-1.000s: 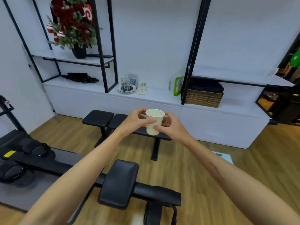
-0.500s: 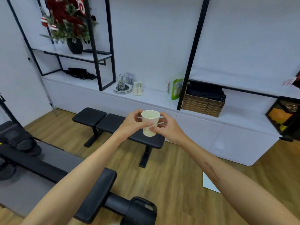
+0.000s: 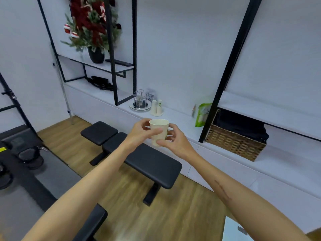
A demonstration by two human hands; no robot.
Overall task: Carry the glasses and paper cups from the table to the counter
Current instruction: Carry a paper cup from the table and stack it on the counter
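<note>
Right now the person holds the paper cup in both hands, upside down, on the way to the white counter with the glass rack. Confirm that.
Not quite. The paper cup is upright, its open mouth facing up, not upside down; the head view shows this. The rest holds: the left hand and right hand both grip it, with the white counter and glass rack ahead.

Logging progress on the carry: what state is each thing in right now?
Paper cup: upright, held in the air by both hands.
Left hand: grips the cup.
Right hand: grips the cup.
Cups on counter: upside down, side by side.
Glass rack: standing on a plate.
Basket: open-topped, on the counter.
</note>
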